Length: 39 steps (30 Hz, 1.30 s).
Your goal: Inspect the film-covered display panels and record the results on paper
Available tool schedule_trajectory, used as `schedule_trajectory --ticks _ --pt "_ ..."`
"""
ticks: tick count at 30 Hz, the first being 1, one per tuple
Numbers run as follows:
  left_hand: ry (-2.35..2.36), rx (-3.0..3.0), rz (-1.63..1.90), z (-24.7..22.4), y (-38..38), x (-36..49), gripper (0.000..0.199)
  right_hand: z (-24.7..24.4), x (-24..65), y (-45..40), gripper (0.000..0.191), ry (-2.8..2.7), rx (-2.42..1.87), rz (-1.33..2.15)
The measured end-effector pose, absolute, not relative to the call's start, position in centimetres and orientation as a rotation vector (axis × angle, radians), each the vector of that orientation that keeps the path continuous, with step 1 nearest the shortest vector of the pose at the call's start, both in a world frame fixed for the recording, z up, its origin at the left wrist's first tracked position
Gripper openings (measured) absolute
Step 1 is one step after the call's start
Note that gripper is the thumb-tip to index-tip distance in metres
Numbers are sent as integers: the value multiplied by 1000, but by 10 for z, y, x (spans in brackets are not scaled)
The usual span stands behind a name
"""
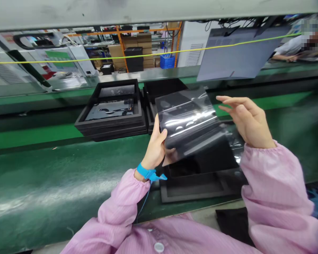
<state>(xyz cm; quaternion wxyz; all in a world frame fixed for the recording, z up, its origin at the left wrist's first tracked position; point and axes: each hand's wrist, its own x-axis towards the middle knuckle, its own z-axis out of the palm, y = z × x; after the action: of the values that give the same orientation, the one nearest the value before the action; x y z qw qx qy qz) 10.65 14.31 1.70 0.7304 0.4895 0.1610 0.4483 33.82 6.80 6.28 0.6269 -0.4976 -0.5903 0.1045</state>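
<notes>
My left hand (155, 146), with a blue strap at the wrist, grips the left edge of a glossy transparent film sheet (190, 123), thumb on top. The sheet is tilted and reflects bright streaks. To its right my right hand (247, 120) is raised with fingers apart, holding nothing and not touching the sheet. Below the sheet lies a black panel (212, 158) over a black foam tray (196, 195). Crinkled clear plastic (235, 144) shows beside the panel, near my right sleeve.
Stacked black trays (111, 127) stand at the back left, the top one holding dark parts. Another black tray (161, 86) sits behind the sheet. A grey board (233, 53) hangs over the back ledge. A person (296, 46) works at the far right.
</notes>
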Motion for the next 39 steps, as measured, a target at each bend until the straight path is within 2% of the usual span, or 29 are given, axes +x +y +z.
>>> schedule_trajectory --ticks 8,11,14,18,20,24,29,34,39 --pt "593 1165 706 -71 122 118 72 5 429 55 21 -965 -2072 298" --pt "636 1307 744 -67 114 109 75 -15 443 47 20 -888 -2379 232" --pt "753 1578 837 -54 108 88 71 -25 453 38 33 -752 -2653 163" --pt "893 1780 452 -61 98 57 84 -28 463 32 42 -724 -2840 171" --pt "853 1736 347 -71 94 43 85 -28 462 30 43 -769 -2879 158" --pt "969 1731 364 -84 94 -7 82 -29 440 29 38 -956 -2869 157" --pt "1268 1794 546 -106 115 -122 75 -37 355 48 46 -1439 -2675 122" --pt "1676 1784 731 -111 149 -228 69 -45 248 92 30 -1981 -2353 115" --pt "1903 1721 779 -103 175 -269 61 -45 194 133 24 -2146 -2203 59"
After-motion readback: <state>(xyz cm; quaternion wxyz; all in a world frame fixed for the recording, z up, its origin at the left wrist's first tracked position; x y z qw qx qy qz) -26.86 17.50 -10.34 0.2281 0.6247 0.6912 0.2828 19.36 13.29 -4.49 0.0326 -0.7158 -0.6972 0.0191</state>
